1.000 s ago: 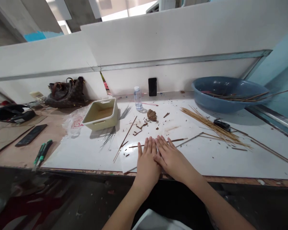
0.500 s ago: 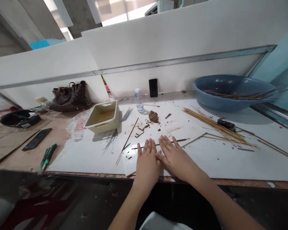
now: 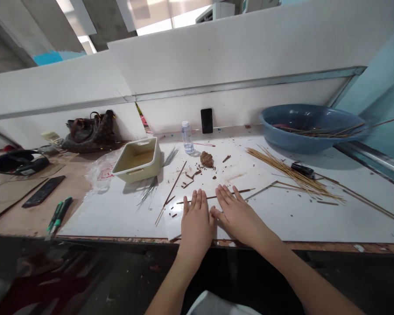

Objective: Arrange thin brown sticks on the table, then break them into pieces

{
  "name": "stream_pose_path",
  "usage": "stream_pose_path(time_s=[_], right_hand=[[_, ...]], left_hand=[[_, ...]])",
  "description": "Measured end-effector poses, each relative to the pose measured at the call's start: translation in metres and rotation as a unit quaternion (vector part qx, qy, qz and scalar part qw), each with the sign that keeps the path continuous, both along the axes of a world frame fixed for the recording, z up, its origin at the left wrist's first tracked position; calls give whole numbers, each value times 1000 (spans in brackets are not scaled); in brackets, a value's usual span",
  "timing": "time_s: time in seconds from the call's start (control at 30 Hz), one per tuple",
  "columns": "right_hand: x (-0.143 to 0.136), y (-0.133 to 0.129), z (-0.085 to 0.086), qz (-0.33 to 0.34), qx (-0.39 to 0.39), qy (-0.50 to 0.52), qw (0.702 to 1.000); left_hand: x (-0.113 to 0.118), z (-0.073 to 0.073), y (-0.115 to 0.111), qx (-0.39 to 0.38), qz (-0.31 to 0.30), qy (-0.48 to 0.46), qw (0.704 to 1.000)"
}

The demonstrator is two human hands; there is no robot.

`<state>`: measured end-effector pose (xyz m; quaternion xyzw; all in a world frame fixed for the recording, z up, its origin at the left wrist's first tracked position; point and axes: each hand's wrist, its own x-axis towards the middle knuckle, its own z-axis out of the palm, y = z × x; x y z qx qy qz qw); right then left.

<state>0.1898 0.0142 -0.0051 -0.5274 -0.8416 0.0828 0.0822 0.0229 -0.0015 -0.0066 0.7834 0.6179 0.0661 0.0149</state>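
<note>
**Laid Flat, Gripping Nothing**

From where I stand, the left hand (image 3: 197,221) and right hand (image 3: 238,214) lie palm down, side by side, fingers straight out, grasping nothing. A brown stick (image 3: 246,190) runs crosswise beneath their fingers, its ends poking out either side and a short stretch showing between. How hard they bear on it, I can't tell. Should one hand press more than the other, the stick could skew or snap; if its brown surface is soft, it could smear. Crumbs (image 3: 174,215) just left of the left hand could catch underneath and mark it. A lump (image 3: 206,159) sits ahead of the hands, scraps (image 3: 198,172) near it; a long forward stroke might run the stick into those.
</note>
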Motion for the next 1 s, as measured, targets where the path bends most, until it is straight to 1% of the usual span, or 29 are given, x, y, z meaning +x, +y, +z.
stream_pose_path(time_s=[0.13, 0.2, 0.27, 0.4, 0.47, 0.53, 0.63, 0.7, 0.73, 0.8, 0.9, 0.97, 1.0], right_hand=[[12, -29, -15, 27, 48, 23, 998], [16, -35, -17, 34, 55, 24, 998], [16, -27, -12, 31, 42, 10, 999], [6, 3, 1, 2, 0, -21, 1000], [2, 6, 2, -10, -3, -28, 1000], [3, -3, -3, -11, 10, -31, 999], [11, -26, -13, 10, 40, -25, 999], [17, -32, -14, 24, 52, -17, 998], [19, -30, -12, 29, 53, -14, 998], [19, -18, -6, 29, 46, -14, 998], [13, 6, 1, 2, 19, -26, 999], [10, 11, 1, -11, 15, -27, 999], [10, 9, -1, -10, 20, -25, 999]], left_hand=[[-8, -10, -27, 53, -31, 8, 998], [-10, -11, -31, 61, -38, 6, 997], [-9, -7, -23, 46, -28, 1, 999], [0, 5, 4, 1, 14, -4, 1000], [1, 6, 5, -7, 21, -2, 1000], [-2, 2, -5, 1, 14, 1, 1000], [-10, -8, -26, 32, -12, 4, 999], [-13, -12, -31, 42, -24, 3, 999], [-13, -11, -29, 39, -24, 3, 999], [-10, -6, -17, 25, -8, 1, 1000], [-3, 4, 6, 9, 21, -4, 1000], [0, 6, 11, 11, 30, -3, 999], [0, 5, 8, 14, 28, 0, 999]])
